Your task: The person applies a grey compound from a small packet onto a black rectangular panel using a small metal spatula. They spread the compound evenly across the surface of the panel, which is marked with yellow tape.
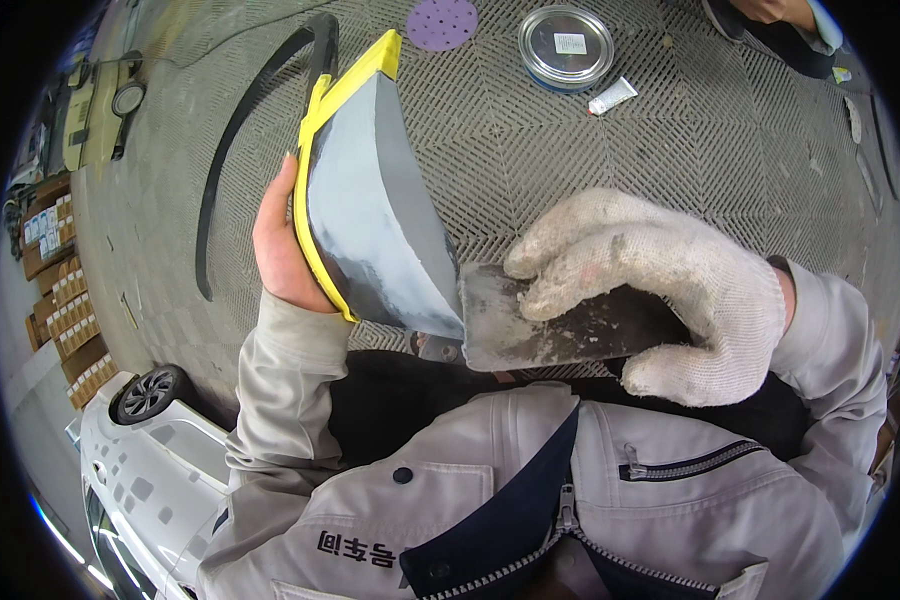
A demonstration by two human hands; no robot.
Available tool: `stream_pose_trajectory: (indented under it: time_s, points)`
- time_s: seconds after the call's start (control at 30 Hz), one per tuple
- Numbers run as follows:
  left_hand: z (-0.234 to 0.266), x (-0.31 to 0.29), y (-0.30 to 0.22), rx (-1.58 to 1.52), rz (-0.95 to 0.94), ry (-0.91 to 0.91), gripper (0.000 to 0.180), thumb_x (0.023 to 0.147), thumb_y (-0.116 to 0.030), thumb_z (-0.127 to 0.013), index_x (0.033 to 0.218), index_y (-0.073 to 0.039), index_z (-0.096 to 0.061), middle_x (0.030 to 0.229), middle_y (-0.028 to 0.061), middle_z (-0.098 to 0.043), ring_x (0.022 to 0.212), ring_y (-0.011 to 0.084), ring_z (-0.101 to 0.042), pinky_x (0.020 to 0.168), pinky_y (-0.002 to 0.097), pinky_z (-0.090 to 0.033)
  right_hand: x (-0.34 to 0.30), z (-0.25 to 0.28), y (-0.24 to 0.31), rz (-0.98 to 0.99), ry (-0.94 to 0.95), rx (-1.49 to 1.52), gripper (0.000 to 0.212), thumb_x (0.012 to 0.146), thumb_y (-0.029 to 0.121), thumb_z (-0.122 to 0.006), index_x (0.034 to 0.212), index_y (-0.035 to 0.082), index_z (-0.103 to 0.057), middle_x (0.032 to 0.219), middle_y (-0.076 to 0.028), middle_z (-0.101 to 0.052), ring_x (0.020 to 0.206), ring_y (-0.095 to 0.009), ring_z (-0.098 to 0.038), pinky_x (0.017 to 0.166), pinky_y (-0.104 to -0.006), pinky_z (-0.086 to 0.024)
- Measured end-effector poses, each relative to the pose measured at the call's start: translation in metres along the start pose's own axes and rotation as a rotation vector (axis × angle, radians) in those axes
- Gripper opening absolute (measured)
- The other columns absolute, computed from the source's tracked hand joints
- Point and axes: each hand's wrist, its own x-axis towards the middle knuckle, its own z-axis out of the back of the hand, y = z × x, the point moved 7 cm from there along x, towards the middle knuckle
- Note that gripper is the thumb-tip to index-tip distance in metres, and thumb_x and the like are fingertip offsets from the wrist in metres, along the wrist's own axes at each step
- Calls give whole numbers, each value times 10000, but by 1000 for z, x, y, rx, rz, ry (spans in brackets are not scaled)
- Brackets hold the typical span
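My bare left hand (287,250) is wrapped round the left edge of a curved car trim panel (375,215). Smeared grey-white filler covers the panel's face, with darker patches toward its lower end, and yellow masking tape (375,65) runs along its left edge and top. In a dirty white knit glove, my right hand (670,290) is closed on a flat rectangular scraper (560,335), dark and streaked with grey residue. The scraper's left edge meets or nearly meets the panel's lower right edge; I cannot tell whether they touch.
A black curved strip (232,150) extends left from the panel's top. On the grid floor lie a purple sanding disc (442,22), a round metal can (566,50) and a small white tube (612,96). Another person's hand (770,10) shows top right. A white car (155,470) stands lower left.
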Motion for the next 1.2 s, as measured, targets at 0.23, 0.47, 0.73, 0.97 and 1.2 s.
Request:
stream_pose_trajectory:
  time_s: [0.23,0.47,0.73,0.97,1.2]
  points:
    - [-3,-2,0,11,-19,-3,473,1190,-383,-530,1457,-20,-672,1273,158,-816,1057,296,-821,929,443,-692,3,-4,8,-58,41,-63,644,839,284,-766,1371,-76,-724,1455,-299,-611,1321,-428,-682,1108,-517,-599]
    - [-5,-2,3,0,-17,5,473,1189,-386,-535,1460,-25,-676,1268,157,-820,1055,297,-823,929,446,-691,2,-2,16,-114,64,-209,713,657,178,-792,1340,-23,-763,1409,-257,-650,1191,-394,-753,957,-468,-681]
    - [-2,4,3,-5,-2,-1,482,1183,-396,-541,1458,-22,-676,1290,164,-814,1068,309,-821,956,455,-682,-7,6,15,-302,199,-246,659,648,134,-793,1293,0,-781,1392,-228,-665,1178,-358,-752,942,-437,-679]
    - [-5,4,4,8,-14,-12,467,1189,-375,-529,1453,-24,-686,1291,151,-816,1070,314,-814,955,455,-678,-15,23,-2,-179,131,-116,644,721,177,-759,1323,-55,-742,1400,-288,-657,1237,-401,-717,1060,-463,-611]
    - [2,7,26,16,12,-68,550,1166,-454,-550,1508,-36,-654,1345,166,-792,1134,329,-794,1021,473,-654,-38,46,-41,-545,-68,197,674,787,189,-687,1423,-33,-680,1371,-157,-695,1254,-268,-707,1076,-406,-608]
